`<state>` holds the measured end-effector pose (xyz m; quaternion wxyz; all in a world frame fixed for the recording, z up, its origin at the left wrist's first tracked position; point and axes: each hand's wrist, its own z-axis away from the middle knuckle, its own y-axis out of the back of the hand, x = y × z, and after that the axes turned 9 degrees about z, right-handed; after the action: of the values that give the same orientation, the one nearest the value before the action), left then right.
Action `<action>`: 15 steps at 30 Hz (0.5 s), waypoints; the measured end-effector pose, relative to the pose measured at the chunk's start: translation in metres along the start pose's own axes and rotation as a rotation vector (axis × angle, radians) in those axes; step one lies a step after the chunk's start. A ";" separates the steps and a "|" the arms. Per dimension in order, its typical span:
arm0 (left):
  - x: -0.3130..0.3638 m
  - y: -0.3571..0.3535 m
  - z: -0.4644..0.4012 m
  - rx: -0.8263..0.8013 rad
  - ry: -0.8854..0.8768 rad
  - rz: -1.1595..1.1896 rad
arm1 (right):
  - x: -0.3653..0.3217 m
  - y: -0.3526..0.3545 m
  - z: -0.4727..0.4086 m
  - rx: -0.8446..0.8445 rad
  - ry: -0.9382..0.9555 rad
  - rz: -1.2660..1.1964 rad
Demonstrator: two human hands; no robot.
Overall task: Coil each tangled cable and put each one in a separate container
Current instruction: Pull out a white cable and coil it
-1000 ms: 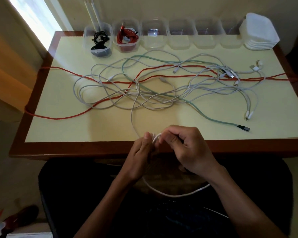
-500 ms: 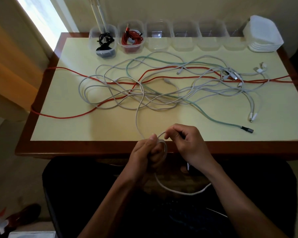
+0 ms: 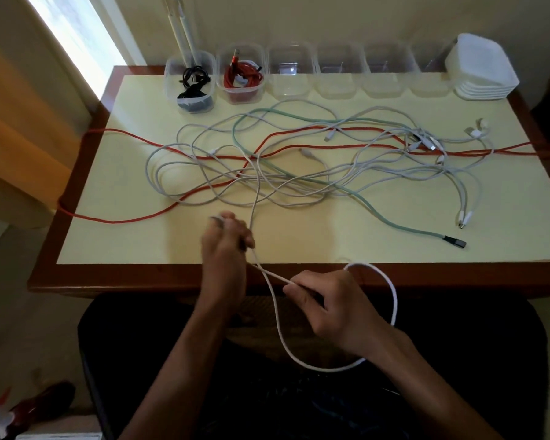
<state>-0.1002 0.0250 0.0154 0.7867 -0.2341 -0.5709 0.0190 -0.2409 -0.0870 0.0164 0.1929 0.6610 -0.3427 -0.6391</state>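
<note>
Looking down from the head view, a pale yellow counter (image 3: 115,236) with a dark wood border stands against a cream wall, with a bright window at the far left and a stretch of floor to the left of it; six clear containers (image 3: 338,74) line the far edge, and a stack of white lids (image 3: 483,69) sits at the right end of the row. The leftmost container holds a coiled black cable (image 3: 193,83); the next holds a coiled red cable (image 3: 242,78); the other four look empty. Across the middle lies a tangle of several white cables (image 3: 299,185), their number unclear, with one green cable (image 3: 391,220) and one long red cable (image 3: 131,220) running through it. The left hand (image 3: 224,246) has its fingers curled round a white cable (image 3: 394,300) near the counter's near edge; the right hand (image 3: 334,308) pinches the same cable in its fingers just past that edge, and a loop of it hangs over the person's lap.
</note>
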 end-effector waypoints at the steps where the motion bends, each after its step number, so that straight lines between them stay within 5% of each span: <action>1: -0.008 -0.004 0.008 -0.102 -0.016 -0.203 | -0.002 0.003 -0.003 0.056 0.076 0.068; 6: -0.007 -0.011 0.035 -0.560 0.166 -0.401 | 0.011 0.026 -0.014 0.276 0.238 0.235; 15: -0.005 -0.004 0.049 -0.708 0.583 0.056 | 0.032 0.028 -0.023 0.250 0.123 0.135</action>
<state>-0.1470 0.0372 0.0240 0.7852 -0.4994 -0.2905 -0.2229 -0.2264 -0.1331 0.0150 0.1721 0.6932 -0.4507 -0.5355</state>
